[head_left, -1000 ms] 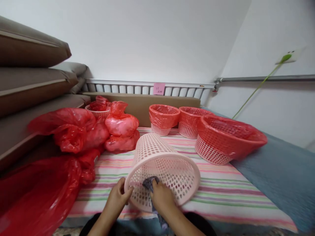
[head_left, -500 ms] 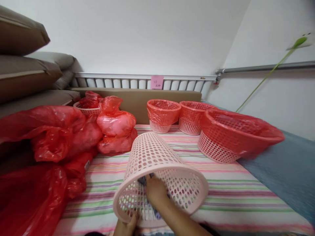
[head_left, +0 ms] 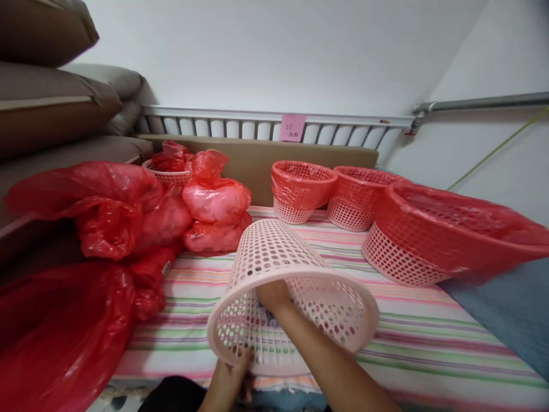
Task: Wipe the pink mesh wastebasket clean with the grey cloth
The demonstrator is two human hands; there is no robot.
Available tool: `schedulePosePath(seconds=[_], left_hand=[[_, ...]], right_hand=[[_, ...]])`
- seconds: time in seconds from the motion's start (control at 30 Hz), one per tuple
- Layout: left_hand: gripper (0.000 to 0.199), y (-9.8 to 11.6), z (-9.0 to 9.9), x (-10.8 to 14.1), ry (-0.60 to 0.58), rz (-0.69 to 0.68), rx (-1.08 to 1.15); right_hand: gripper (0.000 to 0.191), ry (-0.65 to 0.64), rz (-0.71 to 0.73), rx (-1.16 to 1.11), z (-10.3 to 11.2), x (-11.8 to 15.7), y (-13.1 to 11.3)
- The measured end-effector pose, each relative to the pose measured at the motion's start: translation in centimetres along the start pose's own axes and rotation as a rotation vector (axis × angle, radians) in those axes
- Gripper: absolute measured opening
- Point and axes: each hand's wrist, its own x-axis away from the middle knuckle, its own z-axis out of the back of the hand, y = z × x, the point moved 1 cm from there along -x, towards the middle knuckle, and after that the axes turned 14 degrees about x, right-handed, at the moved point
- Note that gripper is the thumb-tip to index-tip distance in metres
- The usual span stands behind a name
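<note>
A pale pink perforated plastic basket (head_left: 278, 252) lies on its side on the striped sheet (head_left: 412, 332), its mouth facing me. My left hand (head_left: 238, 366) is closed on the lower left of its rim. Deep inside reaches my right hand (head_left: 274, 294), closed, with a bluish-purple cloth (head_left: 270, 317) partly showing under it. The basket wall hides most of its fingers.
Three baskets lined with red plastic bags, such as this basket (head_left: 294, 209), stand at the back and right. Filled red bags (head_left: 217, 200) and another basket (head_left: 171, 176) are at left, beside stacked cushions (head_left: 55, 120). A pink note (head_left: 292, 127) hangs on the white railing (head_left: 249, 114).
My right hand has gone deeper into the basket, taking the cloth inward. The left hand stays at the rim. The whole scene has shifted right as my view turned.
</note>
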Motion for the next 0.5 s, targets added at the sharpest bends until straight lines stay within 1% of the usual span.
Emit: schedulePosePath(seconds=[0.07,0.2,0.27,0.3,0.37,0.43,0.5], left_hand=[[0.058,0.0,0.0,0.0,0.016,-0.013,0.020],[0.055,0.6,-0.1,0.6,0.034,-0.043,0.104],[0.054,1.0,-0.2,1.0,0.020,-0.054,0.134],[0.053,1.1,-0.2,1.2,0.009,-0.059,0.139],[0.053,1.4,-0.2,1.3,-0.008,-0.063,0.131],[0.055,1.6,-0.2,1.3,-0.013,-0.063,0.106],[0.058,1.5,-0.1,1.0,-0.016,-0.066,0.076]], right_hand=[[0.035,-0.021,0.001,0.060,-0.6,3.5,-0.5],[0.032,-0.019,0.099,0.148,-1.9,11.5,-1.3],[0.033,-0.042,0.108,0.144,-2.2,14.1,-1.5],[0.033,-0.051,0.105,0.138,-2.2,14.7,-1.5],[0.031,-0.054,0.099,0.136,-2.0,14.5,-1.5],[0.029,-0.049,0.087,0.151,-1.7,12.7,-1.5],[0.030,-0.038,0.049,0.151,-1.3,9.9,-1.5]])
